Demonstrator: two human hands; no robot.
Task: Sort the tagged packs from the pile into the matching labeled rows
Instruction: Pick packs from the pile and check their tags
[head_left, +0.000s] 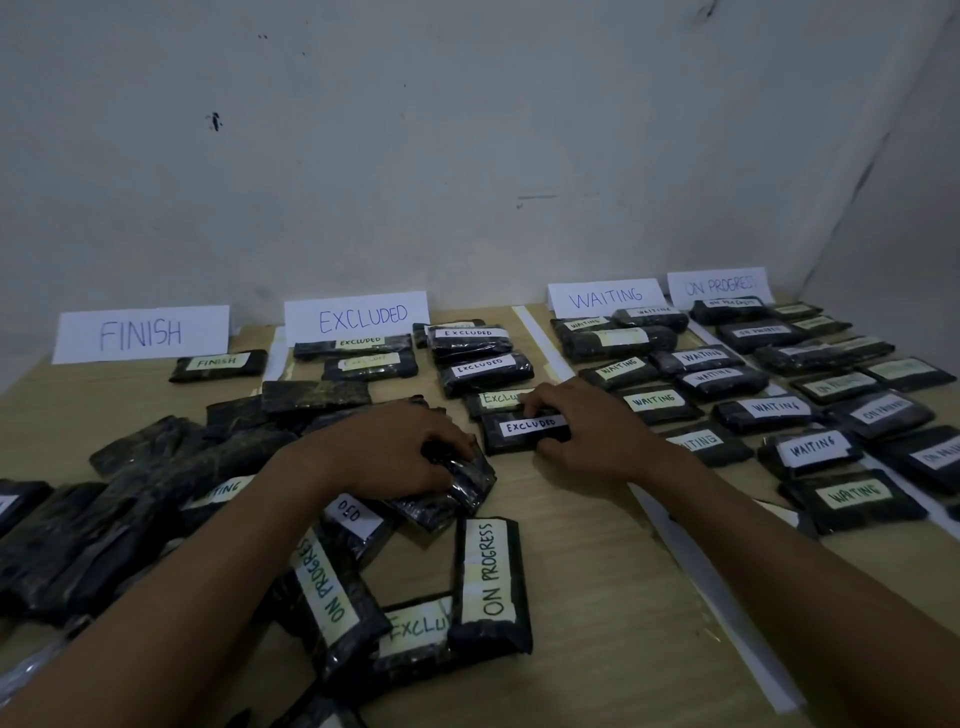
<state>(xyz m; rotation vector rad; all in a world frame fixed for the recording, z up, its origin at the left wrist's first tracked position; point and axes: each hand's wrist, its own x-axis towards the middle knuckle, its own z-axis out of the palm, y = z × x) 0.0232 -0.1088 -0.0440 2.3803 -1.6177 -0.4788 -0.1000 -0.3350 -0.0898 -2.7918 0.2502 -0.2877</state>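
A pile of dark plastic packs with paper tags covers the left half of the wooden table. My left hand grips a shiny dark pack at the pile's right edge; its tag is hidden. My right hand pinches a pack tagged EXCLUDED that lies at the near end of the EXCLUDED row. Standing paper signs read FINISH, EXCLUDED, WAITING and ON PROGRESS. Behind each sign lie tagged packs in rows.
Two ON PROGRESS packs and an EXCLUDED pack lie near the front. White paper strips divide the rows. The WAITING packs and ON PROGRESS packs fill the right side. A grey wall stands behind the table.
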